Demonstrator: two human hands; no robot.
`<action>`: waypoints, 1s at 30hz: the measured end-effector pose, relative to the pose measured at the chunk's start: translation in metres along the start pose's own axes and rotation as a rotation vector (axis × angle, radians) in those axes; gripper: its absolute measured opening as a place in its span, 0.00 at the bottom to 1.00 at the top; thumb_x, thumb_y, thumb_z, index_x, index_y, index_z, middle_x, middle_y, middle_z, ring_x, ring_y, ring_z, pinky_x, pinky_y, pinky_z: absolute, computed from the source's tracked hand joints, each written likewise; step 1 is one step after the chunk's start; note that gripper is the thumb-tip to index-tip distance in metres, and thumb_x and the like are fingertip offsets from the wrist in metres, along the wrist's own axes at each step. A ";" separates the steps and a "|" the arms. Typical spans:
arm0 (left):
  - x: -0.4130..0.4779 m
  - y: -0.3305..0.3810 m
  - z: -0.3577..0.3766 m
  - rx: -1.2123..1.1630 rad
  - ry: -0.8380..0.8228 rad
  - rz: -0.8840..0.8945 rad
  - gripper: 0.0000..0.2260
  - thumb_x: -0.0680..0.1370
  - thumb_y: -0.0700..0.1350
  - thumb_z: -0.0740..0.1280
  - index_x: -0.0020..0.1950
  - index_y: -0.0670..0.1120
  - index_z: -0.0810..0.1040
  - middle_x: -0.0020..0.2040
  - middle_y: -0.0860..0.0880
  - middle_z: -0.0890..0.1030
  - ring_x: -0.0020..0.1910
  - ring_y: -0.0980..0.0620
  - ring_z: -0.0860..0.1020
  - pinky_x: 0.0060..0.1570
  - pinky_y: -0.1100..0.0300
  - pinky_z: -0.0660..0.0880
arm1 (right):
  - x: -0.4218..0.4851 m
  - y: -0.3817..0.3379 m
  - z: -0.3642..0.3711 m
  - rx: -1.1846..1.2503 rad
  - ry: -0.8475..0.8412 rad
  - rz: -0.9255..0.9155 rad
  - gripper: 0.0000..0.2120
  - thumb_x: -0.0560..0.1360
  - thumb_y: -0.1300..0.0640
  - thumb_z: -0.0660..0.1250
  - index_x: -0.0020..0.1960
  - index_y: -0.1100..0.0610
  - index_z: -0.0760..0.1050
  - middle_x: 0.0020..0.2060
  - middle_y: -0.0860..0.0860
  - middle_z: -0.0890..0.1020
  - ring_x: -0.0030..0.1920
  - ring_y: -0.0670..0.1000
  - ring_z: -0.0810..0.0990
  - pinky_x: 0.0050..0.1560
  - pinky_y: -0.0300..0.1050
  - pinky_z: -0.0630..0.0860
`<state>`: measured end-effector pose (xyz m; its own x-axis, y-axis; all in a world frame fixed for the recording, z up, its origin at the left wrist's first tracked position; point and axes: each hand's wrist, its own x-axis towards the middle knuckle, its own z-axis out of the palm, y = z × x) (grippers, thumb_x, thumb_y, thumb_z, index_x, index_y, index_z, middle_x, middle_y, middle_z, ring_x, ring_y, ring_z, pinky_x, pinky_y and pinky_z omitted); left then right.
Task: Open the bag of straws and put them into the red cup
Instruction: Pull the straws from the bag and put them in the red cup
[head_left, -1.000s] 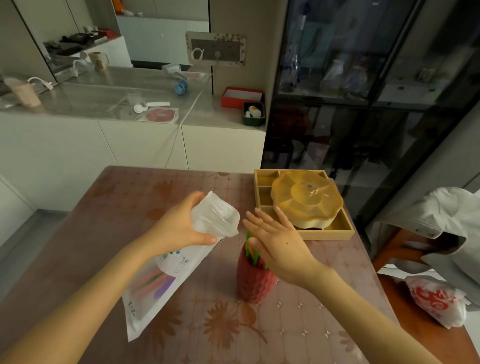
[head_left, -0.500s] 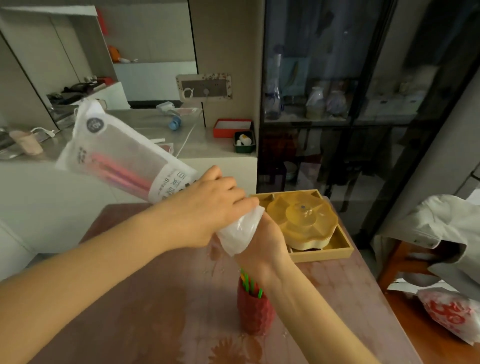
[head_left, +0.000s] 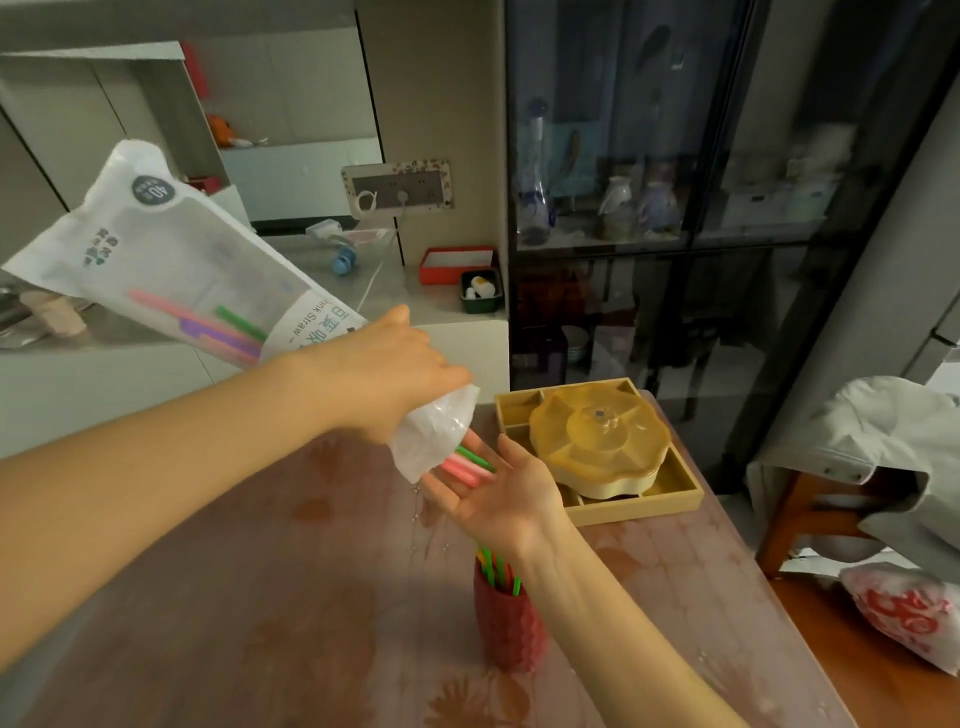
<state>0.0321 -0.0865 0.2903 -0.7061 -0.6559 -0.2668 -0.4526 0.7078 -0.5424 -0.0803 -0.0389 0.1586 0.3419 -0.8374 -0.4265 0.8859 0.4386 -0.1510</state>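
The left hand (head_left: 384, 374) grips the white translucent plastic straw bag (head_left: 171, 270), tilted mouth-down. Pink and green plastic straws (head_left: 467, 462) slide onto the open, cupped right hand (head_left: 498, 493). Below stands the red textured cup (head_left: 509, 623), already holding some straws. Too steep a tilt could spill straws past the palm onto the glossy floral-patterned table (head_left: 260, 597); a dark glass cabinet (head_left: 675, 208) stands behind.

Left hand (head_left: 384, 374) raised, gripping — right hand (head_left: 498, 493) palm-up, cupped

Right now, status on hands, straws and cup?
Left hand grips tilted straw bag. Right hand open, catching straws. Red cup upright, some inside. Nothing blocking.
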 end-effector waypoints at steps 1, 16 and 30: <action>-0.002 -0.003 0.000 -0.008 0.020 -0.017 0.27 0.68 0.41 0.69 0.64 0.51 0.63 0.51 0.53 0.78 0.49 0.48 0.74 0.50 0.53 0.61 | 0.001 -0.001 -0.002 0.002 0.009 -0.009 0.21 0.80 0.48 0.54 0.61 0.62 0.74 0.57 0.67 0.79 0.56 0.66 0.79 0.46 0.66 0.77; -0.024 0.018 0.067 -0.788 0.340 -0.412 0.24 0.69 0.45 0.73 0.63 0.52 0.70 0.49 0.47 0.83 0.45 0.46 0.79 0.38 0.57 0.70 | -0.013 -0.014 -0.005 -0.145 -0.177 -0.380 0.20 0.68 0.57 0.69 0.59 0.57 0.69 0.58 0.61 0.80 0.59 0.58 0.79 0.65 0.54 0.71; -0.027 0.071 0.125 -1.077 0.551 -0.490 0.38 0.60 0.48 0.80 0.65 0.49 0.66 0.57 0.51 0.79 0.54 0.51 0.78 0.47 0.63 0.70 | -0.044 -0.040 0.007 -0.364 -0.118 -0.851 0.15 0.81 0.54 0.55 0.37 0.57 0.68 0.26 0.49 0.71 0.27 0.47 0.72 0.37 0.42 0.75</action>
<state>0.0874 -0.0511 0.1592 -0.3572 -0.8929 0.2740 -0.7499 0.4490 0.4858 -0.1287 -0.0219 0.1899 -0.3298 -0.9429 0.0459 0.7071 -0.2789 -0.6498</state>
